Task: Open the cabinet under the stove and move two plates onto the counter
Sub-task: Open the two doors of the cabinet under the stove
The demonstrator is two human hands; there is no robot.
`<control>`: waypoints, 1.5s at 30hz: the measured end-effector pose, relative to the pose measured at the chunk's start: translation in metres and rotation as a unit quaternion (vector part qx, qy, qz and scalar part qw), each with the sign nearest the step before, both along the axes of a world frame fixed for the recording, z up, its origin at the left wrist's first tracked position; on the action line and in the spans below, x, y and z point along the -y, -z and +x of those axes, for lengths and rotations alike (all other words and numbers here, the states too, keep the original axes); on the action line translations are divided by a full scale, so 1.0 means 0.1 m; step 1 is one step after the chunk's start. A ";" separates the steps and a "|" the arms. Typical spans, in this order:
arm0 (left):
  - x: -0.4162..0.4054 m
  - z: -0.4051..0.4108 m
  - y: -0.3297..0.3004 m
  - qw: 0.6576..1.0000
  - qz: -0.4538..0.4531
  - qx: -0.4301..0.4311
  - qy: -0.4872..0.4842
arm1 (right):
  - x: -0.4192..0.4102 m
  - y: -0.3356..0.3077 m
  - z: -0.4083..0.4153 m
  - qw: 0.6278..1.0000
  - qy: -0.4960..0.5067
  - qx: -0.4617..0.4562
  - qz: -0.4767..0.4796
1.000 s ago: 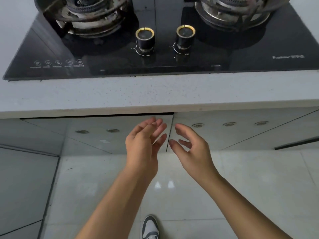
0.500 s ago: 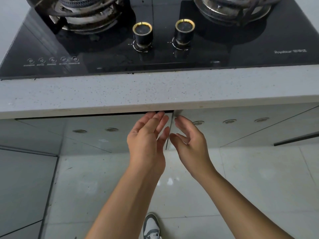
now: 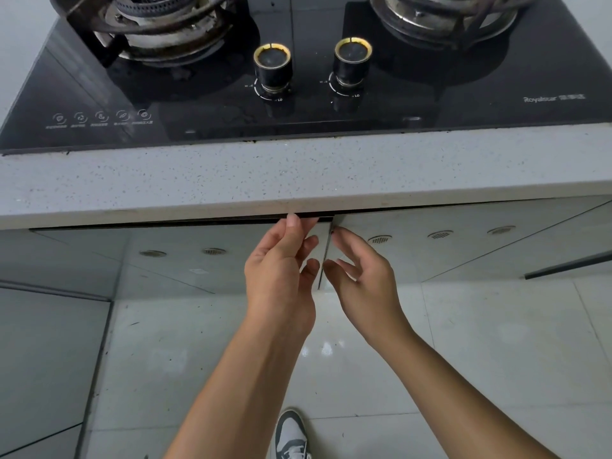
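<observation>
Head view: left hand [image 3: 281,270] open, fingertips at left door [image 3: 198,256] top edge by vertical seam; right hand [image 3: 361,276] open, empty, just right of seam.

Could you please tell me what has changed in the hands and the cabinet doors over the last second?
Both hands rose to the seam under the counter. The left hand now hooks its fingertips over the left door top edge; the right hand reaches the right door edge. The doors remain shut, with no plates visible.
</observation>
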State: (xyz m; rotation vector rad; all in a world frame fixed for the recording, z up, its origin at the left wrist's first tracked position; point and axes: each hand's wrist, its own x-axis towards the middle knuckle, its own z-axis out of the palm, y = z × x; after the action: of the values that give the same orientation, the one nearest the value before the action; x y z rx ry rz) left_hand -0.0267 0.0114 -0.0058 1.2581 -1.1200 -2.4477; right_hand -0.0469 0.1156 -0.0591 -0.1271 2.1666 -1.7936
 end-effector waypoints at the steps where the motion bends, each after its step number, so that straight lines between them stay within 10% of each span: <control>1: -0.01 0.01 0.00 1.000 -0.002 0.007 -0.004 | -0.01 0.01 0.02 1.000 0.006 -0.003 0.005; 23: -0.16 0.91 0.06 0.996 -0.066 0.046 0.031 | -0.19 -0.08 0.76 0.997 -0.033 -0.045 0.049; 45: 0.04 2.53 -0.20 0.989 -0.084 0.103 -0.071 | -0.20 -0.12 2.48 0.962 -0.274 -0.006 -0.001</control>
State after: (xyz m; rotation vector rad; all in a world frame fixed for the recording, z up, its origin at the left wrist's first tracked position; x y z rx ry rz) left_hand 0.2263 0.0076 0.0146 1.5073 -1.2115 -2.1117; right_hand 0.2008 0.1359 -0.0469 -0.6687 1.8851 -1.4699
